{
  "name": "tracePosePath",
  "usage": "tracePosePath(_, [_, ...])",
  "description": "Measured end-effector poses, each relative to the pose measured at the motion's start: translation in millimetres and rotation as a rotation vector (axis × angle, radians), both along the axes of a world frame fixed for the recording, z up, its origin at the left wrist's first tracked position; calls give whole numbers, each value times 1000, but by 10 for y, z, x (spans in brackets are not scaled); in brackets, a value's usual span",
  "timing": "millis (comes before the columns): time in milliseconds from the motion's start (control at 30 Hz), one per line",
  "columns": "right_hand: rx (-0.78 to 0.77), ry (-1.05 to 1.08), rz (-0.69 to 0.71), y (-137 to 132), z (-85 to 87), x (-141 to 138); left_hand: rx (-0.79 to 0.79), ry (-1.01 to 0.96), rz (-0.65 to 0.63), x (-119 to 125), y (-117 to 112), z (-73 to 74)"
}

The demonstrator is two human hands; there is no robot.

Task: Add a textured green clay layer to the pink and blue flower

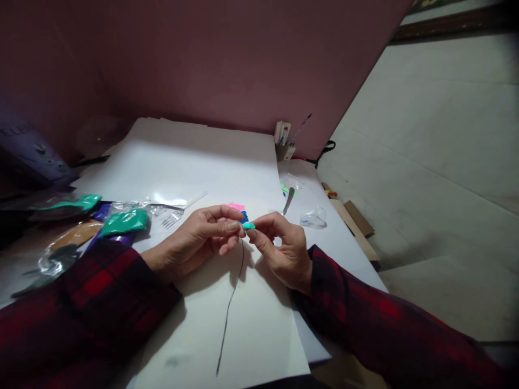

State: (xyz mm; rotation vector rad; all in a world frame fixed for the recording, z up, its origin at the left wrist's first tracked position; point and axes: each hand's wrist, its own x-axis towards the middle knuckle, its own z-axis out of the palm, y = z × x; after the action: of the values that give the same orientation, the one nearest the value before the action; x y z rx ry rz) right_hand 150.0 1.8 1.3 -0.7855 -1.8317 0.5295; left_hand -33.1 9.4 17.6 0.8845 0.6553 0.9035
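1. Purple box (34,154) at far left bore large letters; only "ELE" could be read, the rest lost in shadow.
2. Packets lay left of the hands: green packet (125,221), brownish-orange packet (77,235), both in clear plastic.
3. Right side: metal-looking utensil (289,200), crumpled clear bag (314,219); pen holder (284,148) near the wall.
4. Pink piece (235,206) and blue piece (245,216) sat just beyond the fingers, partly hidden.
5. Thin dark strand (228,310) ran down the white sheet, drawn or loose: could not tell.
6. Turquoise piece (249,226) was between both hands' fingertips. Right hand (284,253) pinched it, thumb against index; left hand (205,232), fingers curled, met its left end, grip unclear.
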Motion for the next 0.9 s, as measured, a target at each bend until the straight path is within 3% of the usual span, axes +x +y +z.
tracePosePath(267, [107, -76, 56, -14, 9, 9, -14, 38, -50, 42, -36, 22])
tracePosePath(500, [3, 27, 13, -39, 30, 6, -88, -3, -170, 21, -42, 58])
tracePosePath(900, [-50, 66, -13, -40, 10, 19, -15, -10, -249, -33, -4, -7])
